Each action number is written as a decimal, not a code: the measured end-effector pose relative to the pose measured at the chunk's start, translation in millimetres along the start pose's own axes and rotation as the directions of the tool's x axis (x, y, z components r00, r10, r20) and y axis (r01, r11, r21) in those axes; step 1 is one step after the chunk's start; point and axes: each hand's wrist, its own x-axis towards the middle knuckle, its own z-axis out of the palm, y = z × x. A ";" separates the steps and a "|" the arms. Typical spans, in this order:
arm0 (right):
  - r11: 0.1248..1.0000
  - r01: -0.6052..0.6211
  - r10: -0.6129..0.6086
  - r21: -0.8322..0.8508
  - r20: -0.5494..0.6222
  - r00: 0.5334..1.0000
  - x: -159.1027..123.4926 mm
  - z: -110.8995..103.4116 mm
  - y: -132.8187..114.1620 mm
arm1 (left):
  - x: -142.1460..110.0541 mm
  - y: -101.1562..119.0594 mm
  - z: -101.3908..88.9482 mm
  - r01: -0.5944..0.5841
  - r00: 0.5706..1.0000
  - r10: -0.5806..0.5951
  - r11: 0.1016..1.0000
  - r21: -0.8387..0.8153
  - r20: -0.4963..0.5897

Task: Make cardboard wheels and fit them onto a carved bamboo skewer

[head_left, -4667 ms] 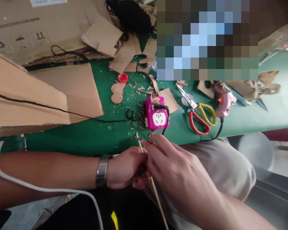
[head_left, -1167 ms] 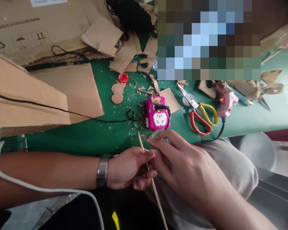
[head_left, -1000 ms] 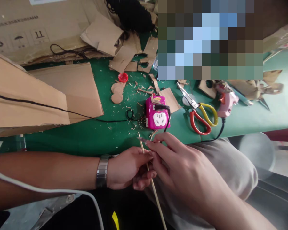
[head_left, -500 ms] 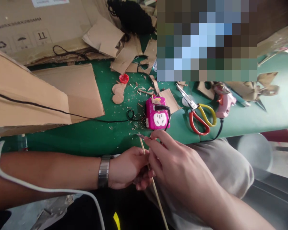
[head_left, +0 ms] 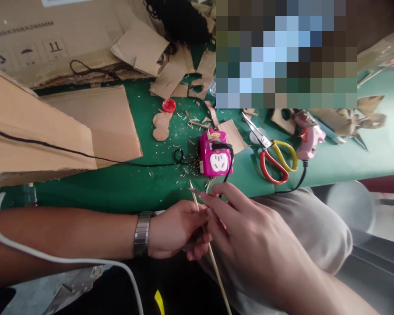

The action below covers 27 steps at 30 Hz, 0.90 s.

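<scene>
My left hand (head_left: pixel 175 229), with a metal watch on the wrist, is closed round a thin wooden stick (head_left: pixel 216 275) that runs from my lap up to the table edge. My right hand (head_left: pixel 249 232) is closed on a small blade (head_left: pixel 193 190) whose grey tip rests against the stick's upper end. Both hands meet just in front of the green table (head_left: pixel 124 188), below a pink power socket (head_left: pixel 214 157).
Large cardboard sheets (head_left: pixel 52 127) and a box lie at left and back. Red-and-yellow scissors (head_left: pixel 274 155), a pink glue gun (head_left: pixel 308 135), a red cap (head_left: pixel 168 105), cardboard discs (head_left: pixel 160 127), black cord and wood shavings lie on the table. A white cable (head_left: pixel 52 258) crosses my left arm.
The blade tip and the stick's end have shifted slightly against each other as my right hand makes small strokes. Both hands stay in the same place.
</scene>
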 end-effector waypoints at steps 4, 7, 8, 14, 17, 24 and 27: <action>0.996 0.038 -0.032 -0.083 0.064 0.997 -0.2 1.9 -4.2 | 2.5 -4.3 -1.8 -0.006 1.000 0.007 0.999 0.033 -0.024; 0.988 0.078 -0.056 -0.136 0.155 0.986 -2.0 6.6 -5.5 | 4.2 -6.5 -3.0 -0.006 1.000 0.007 0.999 0.041 -0.025; 0.985 0.080 -0.053 -0.153 0.171 0.984 -1.8 8.3 -5.5 | 4.3 -6.7 -3.0 -0.005 1.000 0.006 0.999 0.040 -0.029; 0.989 0.041 -0.023 -0.140 0.126 0.992 5.2 9.5 -0.5 | 0.6 -1.9 0.4 0.032 0.999 -0.031 0.999 0.022 -0.039; 0.999 -0.047 0.048 -0.023 0.057 0.997 6.5 5.7 5.8 | -0.8 2.7 1.5 0.046 0.999 -0.046 0.999 -0.012 -0.024; 0.967 -0.164 0.159 0.197 0.044 0.986 5.2 3.8 14.1 | -0.7 5.6 0.2 0.096 0.995 -0.097 0.994 -0.050 -0.009; 0.959 -0.170 0.164 0.228 0.048 0.985 4.7 4.5 14.0 | -0.2 3.7 -0.5 0.099 0.995 -0.099 0.994 -0.047 0.000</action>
